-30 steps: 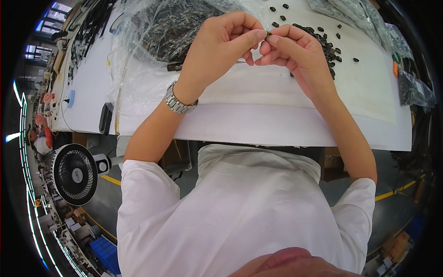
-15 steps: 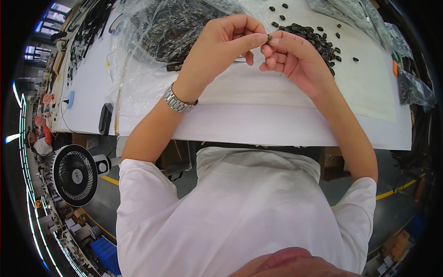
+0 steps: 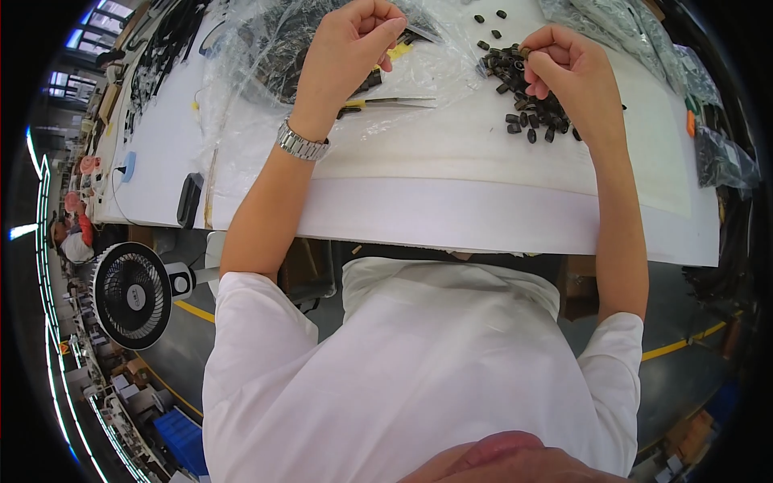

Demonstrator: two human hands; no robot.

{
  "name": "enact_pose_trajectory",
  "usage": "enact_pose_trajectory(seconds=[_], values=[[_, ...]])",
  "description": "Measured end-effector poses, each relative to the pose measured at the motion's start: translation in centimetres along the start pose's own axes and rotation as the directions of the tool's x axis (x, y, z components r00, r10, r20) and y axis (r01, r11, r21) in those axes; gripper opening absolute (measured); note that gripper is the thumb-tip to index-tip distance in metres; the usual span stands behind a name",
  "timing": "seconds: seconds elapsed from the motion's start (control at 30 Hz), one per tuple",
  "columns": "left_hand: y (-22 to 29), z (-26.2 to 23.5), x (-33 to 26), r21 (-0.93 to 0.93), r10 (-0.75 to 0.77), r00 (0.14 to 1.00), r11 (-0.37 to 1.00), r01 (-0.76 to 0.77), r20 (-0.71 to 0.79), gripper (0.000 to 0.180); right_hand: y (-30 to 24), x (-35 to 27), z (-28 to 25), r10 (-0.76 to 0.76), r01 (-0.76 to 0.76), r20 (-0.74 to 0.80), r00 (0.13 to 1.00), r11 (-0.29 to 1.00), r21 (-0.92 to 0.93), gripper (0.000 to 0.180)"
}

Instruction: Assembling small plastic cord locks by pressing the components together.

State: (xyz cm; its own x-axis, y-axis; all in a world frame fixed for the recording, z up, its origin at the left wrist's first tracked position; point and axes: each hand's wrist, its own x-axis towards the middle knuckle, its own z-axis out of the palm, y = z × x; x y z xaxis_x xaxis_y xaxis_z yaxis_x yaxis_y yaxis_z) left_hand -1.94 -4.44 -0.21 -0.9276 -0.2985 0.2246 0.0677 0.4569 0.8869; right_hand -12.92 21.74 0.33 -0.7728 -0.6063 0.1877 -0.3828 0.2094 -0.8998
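Observation:
My left hand (image 3: 346,64), with a metal watch (image 3: 301,142) on its wrist, is raised over a clear plastic bag (image 3: 262,48) of dark parts. Its thumb and forefinger are closed together; whatever is between them does not show. Close to that hand lies a slim pointed metal tool (image 3: 403,102) with a yellow and black handle. On the right, over a heap of small black ring-like pieces (image 3: 515,84), my right hand (image 3: 573,72) pinches a small dark piece (image 3: 525,53) between thumb and forefinger. Its palm hides part of the heap.
White sheeting covers the table (image 3: 451,201). Clear plastic bags (image 3: 620,36) lie at the far right, and black strips (image 3: 161,60) at the far left. A black case (image 3: 189,200) rests near the left front edge. A fan (image 3: 133,295) stands left of me.
My hands were together over the middle of the table and have parted. The left went back and left; the right went right to the heap. The pointed tool shows more fully now.

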Motion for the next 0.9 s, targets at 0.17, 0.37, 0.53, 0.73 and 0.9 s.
enact_pose_trajectory(seconds=[0.17, 0.37, 0.53, 0.73, 0.9], values=[[-3.7, -1.2, 0.8, 0.609, 0.288, 0.946, 0.728, -0.315, 0.145, 0.02, 0.4, -0.4, -2.0, -0.05, -0.024, -0.09, 0.995, 0.739, -0.673, 0.021], [-7.2, 2.0, 2.5, 0.765, 0.488, 0.865, 0.513, -0.39, 0.114, 0.022, 1.2, -0.9, -1.3, -0.167, 0.038, -0.083, 0.982, 0.617, -0.786, 0.023], [-6.4, 2.5, 2.7, 0.794, 0.371, 0.91, 0.491, -0.36, 0.183, 0.018, 1.6, -0.8, 0.1, -0.315, 0.136, -0.141, 0.939, 0.713, -0.688, 0.021], [-3.1, 1.5, 0.3, 0.612, 0.382, 0.917, 0.701, -0.367, 0.113, 0.013, 1.6, -0.9, 3.0, -0.224, 0.203, -0.024, 0.974, 0.92, -0.336, 0.023], [0.6, 2.6, -1.4, -0.285, -0.011, 0.932, 0.951, 0.122, 0.362, 0.025, 1.4, -0.6, 3.5, -0.056, 0.053, 0.054, 0.997, 0.997, 0.058, 0.027]])
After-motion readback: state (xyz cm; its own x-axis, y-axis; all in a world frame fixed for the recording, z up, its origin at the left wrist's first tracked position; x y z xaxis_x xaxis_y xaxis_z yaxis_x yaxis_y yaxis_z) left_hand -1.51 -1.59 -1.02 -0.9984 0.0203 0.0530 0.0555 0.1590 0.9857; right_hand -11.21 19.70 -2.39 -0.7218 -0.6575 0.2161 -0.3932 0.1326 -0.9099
